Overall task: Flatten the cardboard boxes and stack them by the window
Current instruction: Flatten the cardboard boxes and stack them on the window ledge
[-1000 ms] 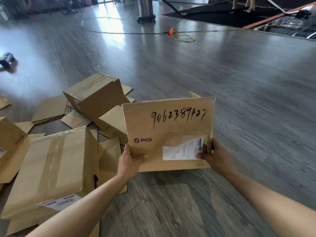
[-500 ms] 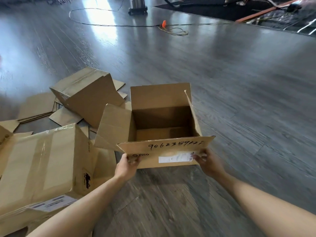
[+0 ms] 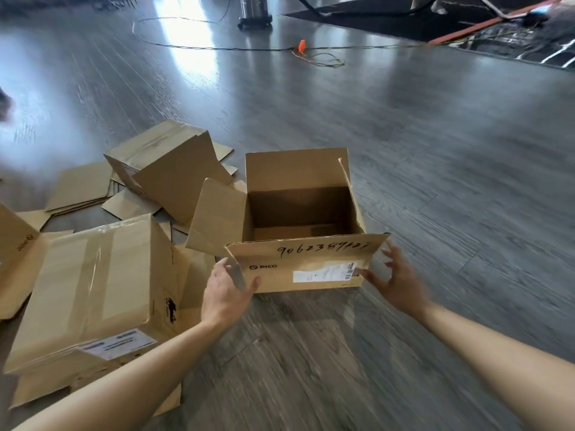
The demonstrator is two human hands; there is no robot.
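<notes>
An open brown cardboard box stands upright on the grey wooden floor in front of me, its inside bare. Its near flap folds toward me and shows handwritten digits, a PICO logo and a white shipping label. My left hand holds the flap's lower left corner, thumb on the front face. At the flap's right end my right hand has its fingers spread, with only the thumb touching near the label.
A taped, closed box lies at my left on flattened cardboard. Behind it a second box leans tilted over flat sheets. Farther off a black cable, an orange plug and a dark rug lie on the floor.
The box went from held up with its flap facing me to standing on the floor with the flap folded down. My right hand's fingers have opened off the flap.
</notes>
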